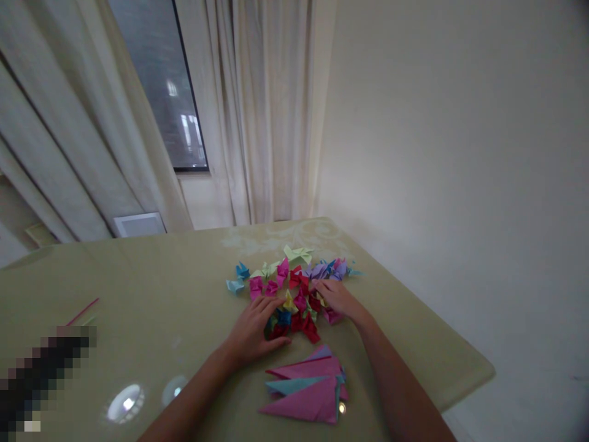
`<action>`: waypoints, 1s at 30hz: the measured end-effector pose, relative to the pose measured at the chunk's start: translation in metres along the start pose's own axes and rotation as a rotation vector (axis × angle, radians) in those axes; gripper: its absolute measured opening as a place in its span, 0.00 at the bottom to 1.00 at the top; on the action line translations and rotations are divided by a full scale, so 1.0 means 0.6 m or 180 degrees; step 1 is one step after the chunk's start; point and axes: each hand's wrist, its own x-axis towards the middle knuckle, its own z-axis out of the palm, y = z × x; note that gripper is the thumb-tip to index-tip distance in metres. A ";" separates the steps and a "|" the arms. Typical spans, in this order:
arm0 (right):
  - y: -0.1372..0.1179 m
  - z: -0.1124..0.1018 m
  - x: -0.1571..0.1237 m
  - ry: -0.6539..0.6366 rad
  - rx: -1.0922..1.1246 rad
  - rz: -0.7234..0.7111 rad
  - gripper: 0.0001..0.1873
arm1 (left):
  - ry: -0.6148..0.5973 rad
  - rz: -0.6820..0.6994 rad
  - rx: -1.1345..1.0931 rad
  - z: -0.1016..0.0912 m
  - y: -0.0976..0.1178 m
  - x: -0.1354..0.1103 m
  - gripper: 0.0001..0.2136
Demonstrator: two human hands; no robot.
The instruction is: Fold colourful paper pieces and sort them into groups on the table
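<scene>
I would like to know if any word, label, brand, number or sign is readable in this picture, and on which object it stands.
No readable text anywhere.
Small folded papers and pointed folded papers: no lettering visible.
Table: a pale scroll-like pattern, no writing visible.
Wall: a faint mark near the right edge, too blurred to make out.
Pixelated patch, lower left: nothing readable.

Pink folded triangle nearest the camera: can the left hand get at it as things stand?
Likely yes: the left hand is close by, and nothing seems to cover the pink folded triangle.
</scene>
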 end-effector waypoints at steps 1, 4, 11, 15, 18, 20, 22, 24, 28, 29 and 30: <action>-0.002 0.000 0.000 -0.0003 0.0051 -0.0007 0.27 | 0.0023 0.0029 -0.0016 0.000 0.000 -0.002 0.36; -0.007 0.004 0.000 0.0110 0.0200 -0.0089 0.25 | 0.0081 0.0049 0.0006 0.001 0.000 -0.006 0.36; -0.009 0.018 0.004 0.0067 0.0278 -0.0119 0.23 | -0.0105 0.0083 -0.0051 -0.001 0.000 -0.006 0.35; -0.007 0.021 0.010 0.0100 0.0531 -0.0410 0.27 | -0.0125 0.0113 -0.0123 -0.005 0.003 -0.007 0.33; -0.012 0.020 0.010 -0.0035 0.0445 -0.0572 0.26 | -0.0063 0.0076 -0.0153 -0.007 0.006 -0.007 0.31; -0.018 0.017 0.009 -0.0005 0.0304 -0.0515 0.23 | -0.0019 0.0048 -0.0179 -0.008 0.008 -0.007 0.31; -0.022 0.013 0.008 0.0112 0.0125 -0.0396 0.23 | 0.0015 0.0020 -0.0186 -0.008 0.008 -0.007 0.32; -0.024 0.011 0.007 0.0235 -0.0061 -0.0311 0.24 | 0.0044 0.0001 -0.0177 -0.007 0.007 -0.008 0.33; -0.020 0.014 0.007 0.0488 -0.0221 -0.0316 0.21 | 0.0078 0.0013 -0.0159 -0.005 0.001 -0.009 0.35; -0.020 0.016 0.007 0.0529 -0.0212 -0.0341 0.20 | 0.0057 0.0038 -0.0153 -0.005 -0.001 -0.010 0.36; -0.019 0.018 0.007 0.0537 -0.0194 -0.0378 0.18 | 0.0026 0.0060 -0.0144 -0.004 -0.002 -0.010 0.37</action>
